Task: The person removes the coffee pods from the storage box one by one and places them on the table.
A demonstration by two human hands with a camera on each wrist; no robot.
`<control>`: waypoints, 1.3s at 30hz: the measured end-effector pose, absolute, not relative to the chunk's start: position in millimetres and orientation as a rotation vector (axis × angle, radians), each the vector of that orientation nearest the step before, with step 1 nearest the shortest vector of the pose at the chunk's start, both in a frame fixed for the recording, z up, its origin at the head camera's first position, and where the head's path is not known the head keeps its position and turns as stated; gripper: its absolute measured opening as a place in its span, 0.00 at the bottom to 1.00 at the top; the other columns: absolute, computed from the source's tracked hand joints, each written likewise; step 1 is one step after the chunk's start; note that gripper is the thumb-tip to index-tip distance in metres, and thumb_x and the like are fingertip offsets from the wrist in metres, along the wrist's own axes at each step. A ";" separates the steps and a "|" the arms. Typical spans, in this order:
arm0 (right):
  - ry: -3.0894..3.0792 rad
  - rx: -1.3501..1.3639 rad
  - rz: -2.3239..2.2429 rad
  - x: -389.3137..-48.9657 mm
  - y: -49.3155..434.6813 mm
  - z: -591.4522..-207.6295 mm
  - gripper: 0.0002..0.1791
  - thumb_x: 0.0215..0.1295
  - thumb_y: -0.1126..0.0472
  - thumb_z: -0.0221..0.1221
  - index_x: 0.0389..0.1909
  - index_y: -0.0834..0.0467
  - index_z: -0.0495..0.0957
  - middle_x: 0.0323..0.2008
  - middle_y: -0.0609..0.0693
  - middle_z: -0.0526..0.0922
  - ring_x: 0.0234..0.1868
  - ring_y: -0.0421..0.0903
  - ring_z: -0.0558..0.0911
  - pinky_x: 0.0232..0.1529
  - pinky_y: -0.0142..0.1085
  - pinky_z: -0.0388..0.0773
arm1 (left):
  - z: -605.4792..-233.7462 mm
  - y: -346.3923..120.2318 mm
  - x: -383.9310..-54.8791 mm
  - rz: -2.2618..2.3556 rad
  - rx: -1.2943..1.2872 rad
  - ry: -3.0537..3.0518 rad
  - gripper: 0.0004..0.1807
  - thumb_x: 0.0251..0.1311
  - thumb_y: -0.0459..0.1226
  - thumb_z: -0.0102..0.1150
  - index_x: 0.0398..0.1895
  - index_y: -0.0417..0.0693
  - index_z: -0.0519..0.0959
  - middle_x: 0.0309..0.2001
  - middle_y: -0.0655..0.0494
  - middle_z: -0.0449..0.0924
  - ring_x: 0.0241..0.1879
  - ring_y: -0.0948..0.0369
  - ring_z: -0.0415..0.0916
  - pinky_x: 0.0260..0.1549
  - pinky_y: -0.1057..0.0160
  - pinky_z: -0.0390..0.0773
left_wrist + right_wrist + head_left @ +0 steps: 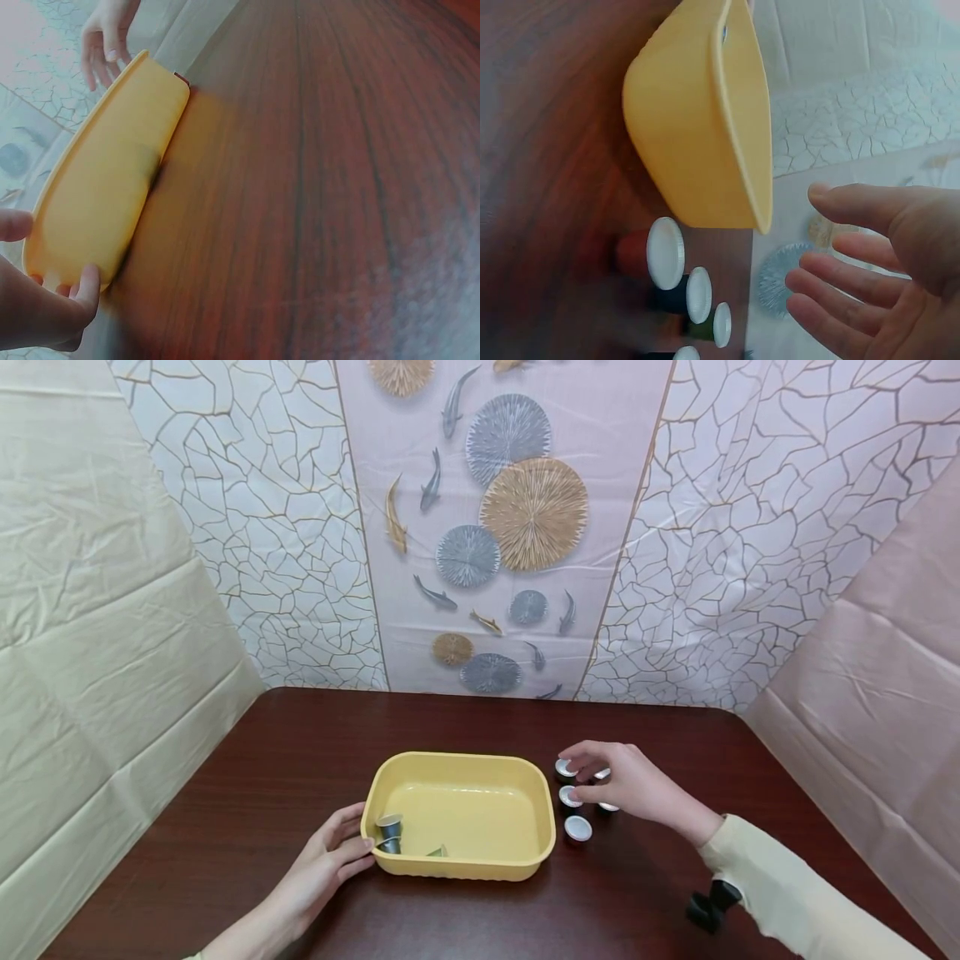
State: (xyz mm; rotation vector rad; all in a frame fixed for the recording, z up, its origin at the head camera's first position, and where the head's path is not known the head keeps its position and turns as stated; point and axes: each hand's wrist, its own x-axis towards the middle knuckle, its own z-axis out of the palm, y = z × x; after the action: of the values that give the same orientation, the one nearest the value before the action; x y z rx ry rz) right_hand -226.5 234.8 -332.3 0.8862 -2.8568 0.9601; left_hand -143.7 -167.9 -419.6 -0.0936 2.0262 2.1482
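Note:
My left hand (330, 860) grips the left end of a yellow plastic basin (465, 870), its thumb over the rim and fingers against the outer wall. Inside the basin's near left corner lie two dark coffee capsules (390, 827), and a small greenish piece (437, 852) shows partly behind the near wall. Right of the basin, several coffee capsules stand lid up, one with a white lid (577, 828) nearest me. Above this group hovers my right hand (630, 781), fingers apart and loosely bent, holding nothing. The right wrist view shows a red-bodied capsule (634, 253) and a green one (700, 328).
The basin stands on a dark reddish wooden table (225, 827). A patterned cloth (480, 610) hangs along the back edge, with plain pale cloth (97, 693) at the left side. A black strap piece (712, 906) is on my right sleeve.

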 end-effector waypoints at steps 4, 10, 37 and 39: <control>-2.861 0.960 0.897 -232.7 223.6 -320.2 0.25 0.54 0.60 0.71 0.54 0.55 0.79 0.43 0.50 0.88 0.45 0.50 0.86 0.42 0.33 0.84 | -419.9 -167.6 -144.0 2.152 -0.095 2.022 0.34 0.64 0.33 0.56 0.73 0.43 0.57 0.69 0.39 0.61 0.59 0.57 0.72 0.53 0.62 0.79; -2.900 1.050 0.810 -240.5 203.2 -305.7 0.25 0.56 0.57 0.71 0.56 0.54 0.78 0.45 0.51 0.87 0.46 0.48 0.86 0.42 0.32 0.83 | -419.6 -167.5 -143.9 2.160 -0.089 2.021 0.34 0.64 0.33 0.56 0.73 0.43 0.57 0.69 0.39 0.61 0.59 0.57 0.72 0.52 0.62 0.79; -2.919 1.953 0.295 -282.3 123.4 -292.2 0.31 0.59 0.57 0.69 0.64 0.51 0.73 0.53 0.48 0.84 0.54 0.43 0.82 0.50 0.41 0.83 | -421.3 -172.4 -145.6 2.155 -0.026 2.021 0.35 0.64 0.33 0.55 0.74 0.43 0.56 0.70 0.37 0.60 0.61 0.55 0.71 0.56 0.60 0.78; -2.902 2.004 0.268 -285.0 116.0 -293.8 0.31 0.58 0.57 0.69 0.64 0.51 0.73 0.52 0.48 0.84 0.53 0.43 0.82 0.50 0.40 0.82 | -421.0 -172.2 -145.9 2.158 -0.020 2.021 0.35 0.64 0.33 0.55 0.73 0.43 0.56 0.70 0.37 0.60 0.61 0.54 0.71 0.56 0.60 0.77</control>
State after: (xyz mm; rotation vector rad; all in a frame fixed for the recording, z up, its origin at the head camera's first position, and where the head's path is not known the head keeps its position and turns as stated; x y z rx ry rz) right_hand -285.0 116.0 -293.8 2.0040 -2.9016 0.2685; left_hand -145.9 -172.2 -421.0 -0.0202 2.0208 2.1577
